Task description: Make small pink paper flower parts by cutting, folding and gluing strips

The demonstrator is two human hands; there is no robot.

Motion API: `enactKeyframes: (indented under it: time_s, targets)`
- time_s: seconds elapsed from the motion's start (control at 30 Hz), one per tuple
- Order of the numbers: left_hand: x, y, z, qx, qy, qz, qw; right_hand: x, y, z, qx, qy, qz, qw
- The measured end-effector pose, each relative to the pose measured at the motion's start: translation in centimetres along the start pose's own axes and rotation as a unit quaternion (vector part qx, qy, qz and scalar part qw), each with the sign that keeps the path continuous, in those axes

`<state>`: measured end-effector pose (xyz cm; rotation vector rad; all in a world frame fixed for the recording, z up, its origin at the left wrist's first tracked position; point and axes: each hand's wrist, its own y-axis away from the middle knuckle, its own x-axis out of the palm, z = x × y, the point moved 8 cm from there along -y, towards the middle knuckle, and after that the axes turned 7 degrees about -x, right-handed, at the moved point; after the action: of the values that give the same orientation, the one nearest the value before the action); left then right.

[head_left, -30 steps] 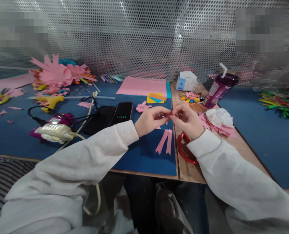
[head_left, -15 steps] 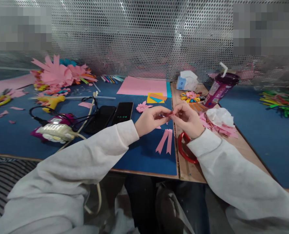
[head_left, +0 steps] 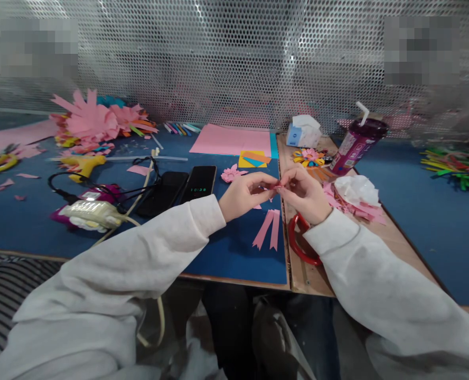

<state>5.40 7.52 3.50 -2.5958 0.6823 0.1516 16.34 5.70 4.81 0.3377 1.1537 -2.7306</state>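
My left hand (head_left: 243,196) and my right hand (head_left: 305,193) meet fingertip to fingertip above the blue mat (head_left: 226,253), both pinched on a small pink paper piece (head_left: 277,186) held between them. Just below them lie pink paper strips (head_left: 268,229) on the mat. Under my right wrist sit red-handled scissors (head_left: 298,246) on the wooden board (head_left: 306,279). A small pink paper flower (head_left: 231,173) lies left of my left hand's fingers.
Two dark phones (head_left: 179,189) lie left of my hands, next to a yellow glue gun (head_left: 82,164) and cables. Pink paper sheet (head_left: 233,141), tissue box (head_left: 302,132), purple cup with straw (head_left: 355,146), crumpled tissue (head_left: 356,190) and big paper flowers (head_left: 95,122) stand farther back. Perforated metal screen behind.
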Motion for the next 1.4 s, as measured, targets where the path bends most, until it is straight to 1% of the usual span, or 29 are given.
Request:
enactKeyframes:
  time_s: [0.27,0.4,0.5,0.6,0.73,0.8,0.87,0.97,1.03,1.1,1.27,1.4]
  targets:
    - [0.0,0.0,0.1,-0.002,0.009,-0.002,1.000,-0.1,0.1,-0.2,0.009,-0.004,-0.001,1.000]
    - [0.0,0.1,0.2,-0.022,0.017,-0.004,1.000,-0.3,0.1,-0.3,0.012,0.000,-0.006,1.000]
    - [-0.2,0.2,0.2,-0.041,0.031,-0.017,0.999,-0.7,0.2,-0.7,0.021,-0.007,-0.017,1.000]
    - [0.0,0.3,0.1,-0.054,0.054,-0.019,0.997,-1.4,0.4,-1.4,0.037,-0.023,-0.056,0.997]
    - [0.8,0.9,-0.6,-0.049,0.063,-0.006,0.997,-2.5,0.8,-2.3,0.059,-0.054,-0.149,0.986]
    - [1.4,1.5,-1.4,-0.032,0.051,0.001,0.998,-2.8,1.0,-2.8,0.075,-0.071,-0.190,0.976]
    - [2.2,2.2,-2.5,-0.006,0.027,0.016,0.999,-2.7,1.2,-3.6,0.112,-0.082,-0.211,0.968]
    - [3.4,3.5,-5.0,0.079,-0.042,0.051,0.995,-2.1,1.5,-4.7,0.173,-0.084,-0.211,0.958]
    - [3.9,4.3,-6.5,0.144,-0.089,0.068,0.983,-1.8,1.5,-4.9,0.188,-0.080,-0.204,0.957]
    - [4.0,4.9,-7.7,0.195,-0.122,0.072,0.971,-1.6,1.5,-4.9,0.188,-0.083,-0.191,0.960]
    - [3.9,6.1,-9.1,0.281,-0.164,0.073,0.943,-1.1,1.4,-4.7,0.186,-0.085,-0.158,0.966]
    - [4.4,6.7,-9.2,0.313,-0.178,0.099,0.928,-0.8,1.4,-4.9,0.191,-0.096,-0.154,0.965]
